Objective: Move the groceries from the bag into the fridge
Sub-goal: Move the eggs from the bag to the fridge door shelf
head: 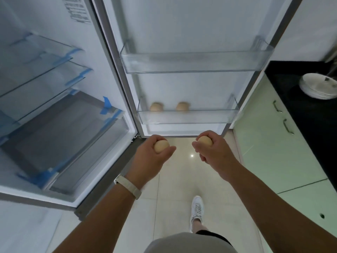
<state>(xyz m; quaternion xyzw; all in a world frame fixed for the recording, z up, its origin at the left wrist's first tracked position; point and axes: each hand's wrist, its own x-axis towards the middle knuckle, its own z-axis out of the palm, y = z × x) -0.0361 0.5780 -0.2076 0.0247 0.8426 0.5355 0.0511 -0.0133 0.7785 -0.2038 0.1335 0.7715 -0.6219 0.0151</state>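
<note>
My left hand is closed around a pale round fruit. A second pale fruit sits in the grip of my right hand. Both hands hover just below the lowest door bin of the open fridge door. Two similar round fruits rest inside that bin, toward its left half. The upper door bin holds nothing. The grocery bag is out of view.
The fridge interior on the left has glass shelves and a drawer with blue tape. A black counter with stacked white plates and green cabinets stand at right. Tiled floor lies below, with my white shoe.
</note>
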